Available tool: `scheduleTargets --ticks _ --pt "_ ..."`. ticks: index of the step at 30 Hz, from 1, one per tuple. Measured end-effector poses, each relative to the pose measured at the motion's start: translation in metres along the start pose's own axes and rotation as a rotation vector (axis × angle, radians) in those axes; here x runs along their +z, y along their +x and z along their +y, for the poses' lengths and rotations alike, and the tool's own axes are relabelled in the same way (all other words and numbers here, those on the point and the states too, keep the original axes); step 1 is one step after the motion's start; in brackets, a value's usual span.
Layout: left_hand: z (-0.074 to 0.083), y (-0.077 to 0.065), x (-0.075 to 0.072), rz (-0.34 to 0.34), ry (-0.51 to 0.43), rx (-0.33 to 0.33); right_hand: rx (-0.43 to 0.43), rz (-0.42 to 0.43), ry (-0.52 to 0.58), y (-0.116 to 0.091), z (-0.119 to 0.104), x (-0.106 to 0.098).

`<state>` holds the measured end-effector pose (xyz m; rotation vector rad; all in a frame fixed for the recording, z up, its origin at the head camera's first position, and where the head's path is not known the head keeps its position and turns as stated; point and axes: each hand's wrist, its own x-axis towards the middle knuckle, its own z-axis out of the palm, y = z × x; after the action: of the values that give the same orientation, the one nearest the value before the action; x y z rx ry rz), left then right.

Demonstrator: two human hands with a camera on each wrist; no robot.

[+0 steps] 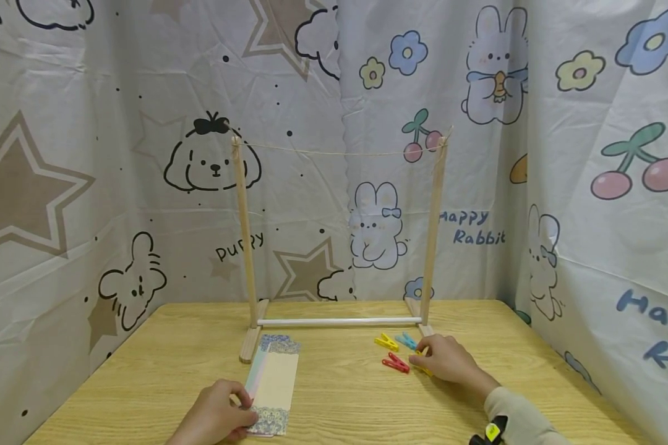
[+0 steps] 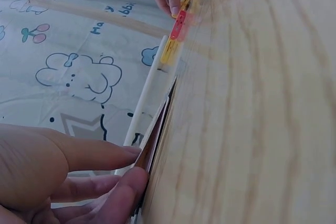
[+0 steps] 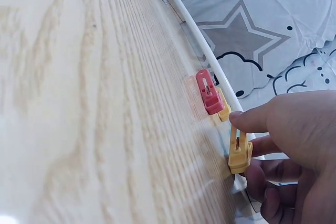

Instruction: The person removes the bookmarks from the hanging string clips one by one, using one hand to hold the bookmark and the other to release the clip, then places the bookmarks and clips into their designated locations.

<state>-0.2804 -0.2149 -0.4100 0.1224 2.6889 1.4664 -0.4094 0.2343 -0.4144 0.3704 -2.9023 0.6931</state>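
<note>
At the near left of the table, my left hand (image 1: 218, 413) pinches the lower left edge of a small stack of patterned paper sheets (image 1: 277, 378). The top sheet is cream with blue lacy bands at both ends, and pink and green strips show along its left side. Thumb and finger meet at the stack's edge in the left wrist view. My right hand (image 1: 451, 360) grips a yellow clothespin (image 3: 240, 153) between thumb and fingers, low over the table. Beside it lie a red clothespin (image 1: 395, 363), another yellow clothespin (image 1: 386, 342) and a blue clothespin (image 1: 406, 340).
Behind the sheets and clothespins stands a wooden frame, with a left post (image 1: 245, 235), a right post (image 1: 434, 235) and a white bar (image 1: 339, 321) low between them. A thin string (image 1: 339, 152) joins the post tops. A printed curtain (image 1: 312, 204) surrounds the wooden table (image 1: 334, 402).
</note>
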Motion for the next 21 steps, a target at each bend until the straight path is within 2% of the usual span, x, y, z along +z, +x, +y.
scheduleTargets --ticks 6,15,21 --pt "-0.0002 -0.0007 0.0005 0.017 0.099 0.030 -0.007 -0.002 -0.010 0.0005 0.0000 0.0042" --pt "-0.0009 0.0014 0.0019 0.015 0.138 0.059 -0.007 0.001 -0.048 -0.0038 -0.0037 0.0026" --pt "0.0062 0.0006 -0.0030 0.040 0.186 0.080 -0.007 -0.017 -0.048 -0.0007 -0.0074 -0.0038"
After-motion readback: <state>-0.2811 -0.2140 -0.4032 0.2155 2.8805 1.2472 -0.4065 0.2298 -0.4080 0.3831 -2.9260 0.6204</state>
